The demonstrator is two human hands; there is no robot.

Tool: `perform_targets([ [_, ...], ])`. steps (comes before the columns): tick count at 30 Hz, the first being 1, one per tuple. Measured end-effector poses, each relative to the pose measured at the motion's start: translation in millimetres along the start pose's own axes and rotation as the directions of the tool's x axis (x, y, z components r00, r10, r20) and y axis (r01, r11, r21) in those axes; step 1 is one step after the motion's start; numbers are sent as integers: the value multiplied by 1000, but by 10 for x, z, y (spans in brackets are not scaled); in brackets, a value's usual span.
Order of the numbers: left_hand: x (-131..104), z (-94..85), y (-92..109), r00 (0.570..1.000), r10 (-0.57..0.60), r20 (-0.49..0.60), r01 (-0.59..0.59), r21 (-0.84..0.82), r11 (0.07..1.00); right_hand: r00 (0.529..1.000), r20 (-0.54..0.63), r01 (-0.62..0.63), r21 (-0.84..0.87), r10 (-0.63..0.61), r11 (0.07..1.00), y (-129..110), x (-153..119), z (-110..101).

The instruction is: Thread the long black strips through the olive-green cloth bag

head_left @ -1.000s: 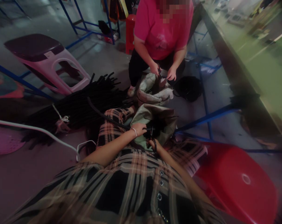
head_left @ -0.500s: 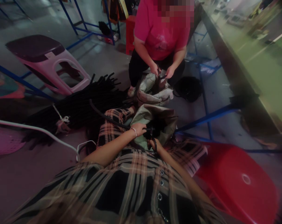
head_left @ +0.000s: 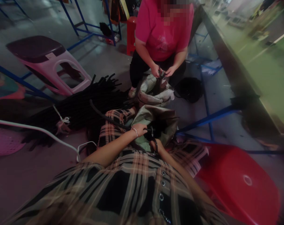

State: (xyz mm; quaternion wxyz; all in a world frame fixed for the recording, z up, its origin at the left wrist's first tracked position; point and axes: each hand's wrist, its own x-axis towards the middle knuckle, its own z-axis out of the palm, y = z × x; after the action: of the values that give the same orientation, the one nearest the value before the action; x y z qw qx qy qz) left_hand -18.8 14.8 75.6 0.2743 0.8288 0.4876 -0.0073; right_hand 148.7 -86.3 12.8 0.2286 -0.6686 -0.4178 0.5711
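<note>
My left hand (head_left: pixel 140 129) is closed around a long black tube (head_left: pixel 111 121), which trails back over my left knee. The tube's short front end pokes out past my fingers above an open grey-green sack (head_left: pixel 142 117). In my right hand (head_left: pixel 154 145) is a pair of scissors (head_left: pixel 152 132); their dark handle loops round the hand, and the shiny blades point up at the tube's end. Whether the blades touch the tube is too dark to tell. Dark contents (head_left: pixel 162 126), hard to make out, lie inside the sack.
A bundle of black tubes (head_left: pixel 73 109) lies at my left by a pink stool (head_left: pixel 69 72). Opposite, a co-worker (head_left: pixel 164 37) handles a dark piece over a whitish sack (head_left: pixel 151 97). A red stool (head_left: pixel 245 178) and blue table legs (head_left: pixel 210 117) stand at right.
The scissor blades at the tube's end have shifted slightly and look more upright. My left hand stays in place on the tube. The co-worker's hands have moved a little.
</note>
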Motion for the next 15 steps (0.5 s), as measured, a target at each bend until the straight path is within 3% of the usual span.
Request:
perform_targets([
  [15, 40, -74, -88, 998, 19, 66, -27, 122, 992, 996, -64, 49, -83, -55, 995, -45, -61, -22],
])
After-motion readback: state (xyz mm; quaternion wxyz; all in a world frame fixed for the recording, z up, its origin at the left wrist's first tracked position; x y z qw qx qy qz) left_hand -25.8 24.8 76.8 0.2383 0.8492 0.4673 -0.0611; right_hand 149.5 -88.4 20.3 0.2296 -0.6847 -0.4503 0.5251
